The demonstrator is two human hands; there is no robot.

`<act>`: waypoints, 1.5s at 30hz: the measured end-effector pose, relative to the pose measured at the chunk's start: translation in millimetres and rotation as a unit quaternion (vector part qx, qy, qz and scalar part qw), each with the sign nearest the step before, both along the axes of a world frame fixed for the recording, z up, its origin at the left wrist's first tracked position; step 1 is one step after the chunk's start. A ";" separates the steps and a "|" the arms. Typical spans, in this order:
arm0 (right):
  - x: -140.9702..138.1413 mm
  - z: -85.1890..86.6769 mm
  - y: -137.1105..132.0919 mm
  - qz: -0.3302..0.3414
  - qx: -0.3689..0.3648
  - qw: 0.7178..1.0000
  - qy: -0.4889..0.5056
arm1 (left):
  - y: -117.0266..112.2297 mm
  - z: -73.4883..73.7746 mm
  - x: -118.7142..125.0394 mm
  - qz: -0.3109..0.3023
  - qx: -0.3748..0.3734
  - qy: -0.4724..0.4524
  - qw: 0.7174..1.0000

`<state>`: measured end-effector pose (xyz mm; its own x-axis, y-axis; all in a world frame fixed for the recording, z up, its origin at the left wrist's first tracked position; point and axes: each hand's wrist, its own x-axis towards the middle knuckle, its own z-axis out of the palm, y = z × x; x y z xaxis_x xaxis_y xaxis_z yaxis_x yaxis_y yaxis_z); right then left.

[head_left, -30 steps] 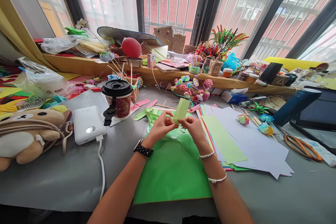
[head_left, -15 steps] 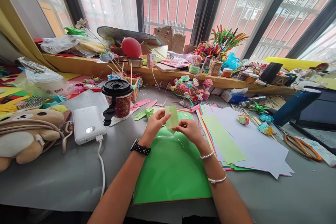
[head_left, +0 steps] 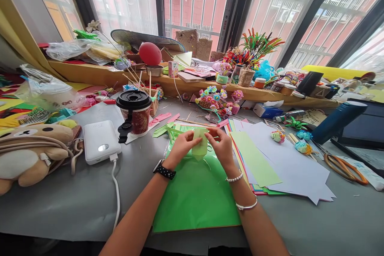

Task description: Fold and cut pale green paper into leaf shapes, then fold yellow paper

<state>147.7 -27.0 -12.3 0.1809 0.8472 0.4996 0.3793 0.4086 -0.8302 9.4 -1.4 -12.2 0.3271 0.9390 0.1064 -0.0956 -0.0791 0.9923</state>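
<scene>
head view — paper (head_left: pixel 199 150) (pale green) in both hands (head_left: pixel 181 147) (head_left: pixel 222 150)

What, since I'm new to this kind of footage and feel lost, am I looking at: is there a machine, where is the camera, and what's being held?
There's no machine: these are a person's bare hands, seen by a camera worn on that person's head, looking forward and down.

The left hand and right hand hold a small light green paper between them, above a green sheet on the grey desk.

On the left are a lidded cup, a white device with a cable, and a plush bear. White paper lies on the right. Behind, a ledge holds crafts and a balloon.
</scene>
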 end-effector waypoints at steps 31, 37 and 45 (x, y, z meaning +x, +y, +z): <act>-0.9 -3.2 -4.6 -0.017 0.150 0.973 -0.173 | -7.2 9.2 1.3 0.086 0.012 -0.005 0.996; -0.1 -5.2 -3.3 -0.011 0.167 0.965 -0.204 | -9.8 12.3 1.8 0.087 0.017 -0.014 0.996; -0.1 -4.5 -3.7 -0.004 0.172 0.964 -0.204 | -5.0 6.4 -1.2 0.093 0.055 0.030 0.994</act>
